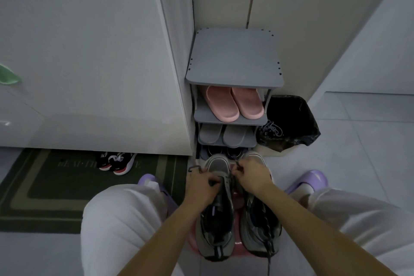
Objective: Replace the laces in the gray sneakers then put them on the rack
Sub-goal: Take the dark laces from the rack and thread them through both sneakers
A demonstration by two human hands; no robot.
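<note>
Gray mesh, dark linings: the gray sneakers (pixel 218 164) stand side by side on a pink surface between the knees. Their toes point at the rack (pixel 235 58), close in front of its lowest shelf.

Head view. Step judged: threading the shoe on the left, near the toe eyelets.
- Left hand (pixel 202 184): fingers curled, gripping one end of the dark lace (pixel 193 168).
- Right hand (pixel 253 177): pinching the other end.

Next move likely calls for evening both ends, then feeding the tips crosswise through the next eyelets. The other shoe trails a loose dark lace at its heel.

Tiled floor (pixel 358 141) — rack (pixel 235 56), doormat (pixel 56 186), black bag (pixel 289 114)
</note>
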